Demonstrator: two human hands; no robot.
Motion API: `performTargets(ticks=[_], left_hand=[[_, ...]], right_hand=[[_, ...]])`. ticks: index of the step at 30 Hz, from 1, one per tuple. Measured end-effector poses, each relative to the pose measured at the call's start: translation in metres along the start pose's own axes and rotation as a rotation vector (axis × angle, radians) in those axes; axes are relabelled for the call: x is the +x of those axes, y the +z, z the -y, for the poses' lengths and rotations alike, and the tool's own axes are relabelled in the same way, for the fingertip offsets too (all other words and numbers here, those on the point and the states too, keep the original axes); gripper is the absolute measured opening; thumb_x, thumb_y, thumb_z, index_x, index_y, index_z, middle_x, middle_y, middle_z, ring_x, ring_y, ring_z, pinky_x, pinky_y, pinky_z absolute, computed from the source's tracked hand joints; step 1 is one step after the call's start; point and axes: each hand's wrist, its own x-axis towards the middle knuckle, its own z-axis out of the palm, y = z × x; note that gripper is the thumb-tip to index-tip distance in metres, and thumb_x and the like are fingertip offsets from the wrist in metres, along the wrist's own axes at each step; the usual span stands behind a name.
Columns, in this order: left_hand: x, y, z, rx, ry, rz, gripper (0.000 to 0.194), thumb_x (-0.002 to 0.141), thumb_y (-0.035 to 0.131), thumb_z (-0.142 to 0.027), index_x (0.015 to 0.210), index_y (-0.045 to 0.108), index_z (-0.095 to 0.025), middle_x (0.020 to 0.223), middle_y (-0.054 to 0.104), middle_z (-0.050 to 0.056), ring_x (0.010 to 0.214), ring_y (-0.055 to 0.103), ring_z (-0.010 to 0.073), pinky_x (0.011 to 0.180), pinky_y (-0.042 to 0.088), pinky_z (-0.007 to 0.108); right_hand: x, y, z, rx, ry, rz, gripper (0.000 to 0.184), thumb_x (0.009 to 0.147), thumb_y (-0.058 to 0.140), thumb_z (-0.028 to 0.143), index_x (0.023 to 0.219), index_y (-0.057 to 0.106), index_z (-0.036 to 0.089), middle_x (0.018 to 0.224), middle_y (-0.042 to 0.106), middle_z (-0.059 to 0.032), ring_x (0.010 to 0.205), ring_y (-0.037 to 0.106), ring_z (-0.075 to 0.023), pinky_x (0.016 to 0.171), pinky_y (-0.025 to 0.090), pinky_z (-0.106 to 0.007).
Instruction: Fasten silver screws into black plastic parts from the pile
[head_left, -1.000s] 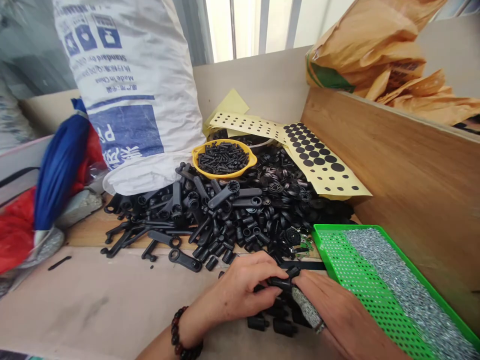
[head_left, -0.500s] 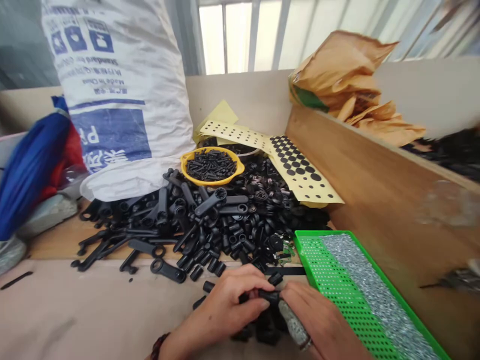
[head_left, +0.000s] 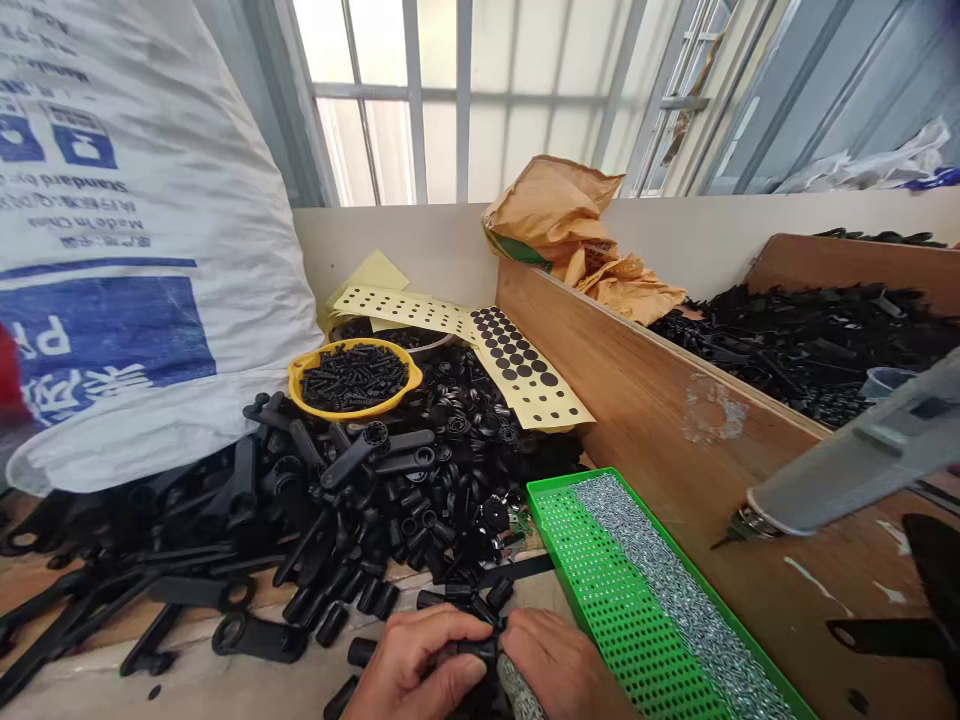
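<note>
At the bottom middle, my left hand [head_left: 424, 665] pinches a short black cylindrical plastic part [head_left: 478, 650] between thumb and fingers. My right hand [head_left: 562, 665] is closed at the part's other end, its fingers bent over it. A grey speckled wrap [head_left: 517, 690] lies where the right thumb would be; what it covers is hidden. Loose black cylinders [head_left: 332, 624] lie just beyond and to the left of my hands. Behind them spreads a heap of black plastic parts, with long ring-ended arms [head_left: 259, 637] on the left and small round pieces [head_left: 457, 425] at the back.
A green perforated tray [head_left: 592, 570] with small metal pieces stands right of my hands. A yellow basket [head_left: 416, 378] holds black screw-like parts. Sticker sheets [head_left: 555, 405], a large white sack [head_left: 247, 200] and a wooden divider [head_left: 637, 380] stand behind. A whitish tube with a nozzle [head_left: 847, 470] is at right.
The view has swung to the right, so the heap and sack sit further left and the tube and right-hand bin show. Both hands stay together on the black part.
</note>
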Motion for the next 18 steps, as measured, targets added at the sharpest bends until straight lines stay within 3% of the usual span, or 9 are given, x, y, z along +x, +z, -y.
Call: performTargets(ticks=[5,8,13,15,18], left_hand=[[0.01,-0.001,-0.016,-0.051,0.275,-0.024,0.018,0.091,0.05,-0.028,0.102,0.063,-0.02,0.079,0.069,0.003,0.07,0.065,0.0132,0.063,0.05,0.018],[0.011,0.003,-0.016,0.018,0.387,-0.072,0.018,0.092,0.049,-0.022,0.106,0.059,-0.019,0.08,0.067,0.005,0.069,0.063,0.0129,0.062,0.05,0.018],[0.007,0.013,-0.002,0.167,0.525,-0.169,0.02,0.093,0.045,-0.02,0.108,0.057,-0.015,0.084,0.066,0.008,0.071,0.061,0.014,0.066,0.051,0.021],[0.006,0.014,-0.002,0.121,0.5,-0.153,0.021,0.093,0.046,-0.02,0.109,0.058,-0.016,0.085,0.067,0.008,0.073,0.062,0.0141,0.067,0.051,0.021],[0.007,0.009,-0.012,-0.011,0.323,-0.067,0.017,0.092,0.05,-0.023,0.104,0.061,-0.019,0.081,0.068,0.004,0.071,0.064,0.0126,0.063,0.05,0.018]], right_hand=[[-0.002,-0.008,-0.003,0.125,0.064,0.141,0.044,0.09,0.025,0.052,0.074,0.05,0.02,0.056,0.052,0.0001,0.046,0.048,-0.0136,0.042,0.032,-0.025],[-0.004,-0.017,0.001,0.173,0.122,0.215,0.038,0.092,0.026,0.04,0.077,0.055,0.02,0.055,0.052,0.0011,0.042,0.046,-0.0122,0.041,0.033,-0.023],[-0.006,-0.022,0.011,0.139,0.1,0.135,0.029,0.093,0.031,0.027,0.079,0.055,0.02,0.06,0.055,-0.0001,0.049,0.05,-0.0123,0.045,0.037,-0.022],[-0.002,-0.02,0.013,0.13,0.053,0.08,0.03,0.093,0.029,0.031,0.078,0.052,0.02,0.058,0.052,0.0007,0.047,0.046,-0.0119,0.043,0.036,-0.022],[0.003,-0.017,0.013,0.095,-0.001,-0.001,0.033,0.093,0.025,0.036,0.075,0.047,0.02,0.062,0.05,-0.0006,0.051,0.043,-0.0139,0.048,0.035,-0.025]])
